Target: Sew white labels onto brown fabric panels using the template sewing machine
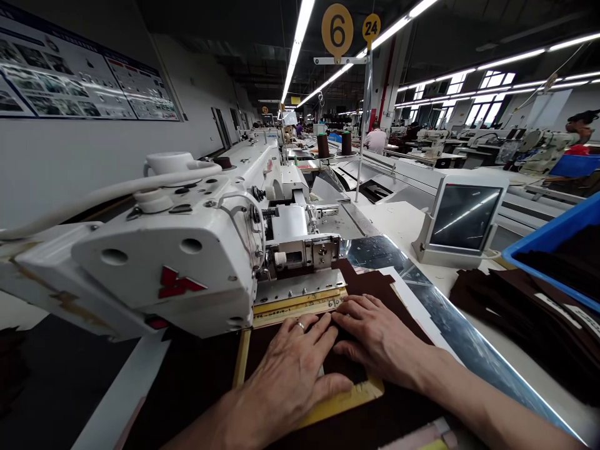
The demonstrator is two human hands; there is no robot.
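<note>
Both hands rest on dark brown fabric (396,409) laid over the bed of a white industrial sewing machine (154,244). My left hand (302,362) lies flat, fingers spread toward the machine, with a ring on one finger. Its thumb reaches over a yellow template frame (347,402). My right hand (368,334) lies palm down beside it, fingertips near the yellow strip with handwritten marks (323,304). The fingers of the two hands almost meet. Just beyond them sits the machine's metal clamp plate (300,286). What lies under the palms is hidden.
A small screen on a stand (464,219) is at the right on the white table. Behind the fabric stack (525,319) is a blue bin (562,244). A shiny metal plate (422,281) borders the work area. Thread cones (323,145) stand farther back, near a seated person (375,139).
</note>
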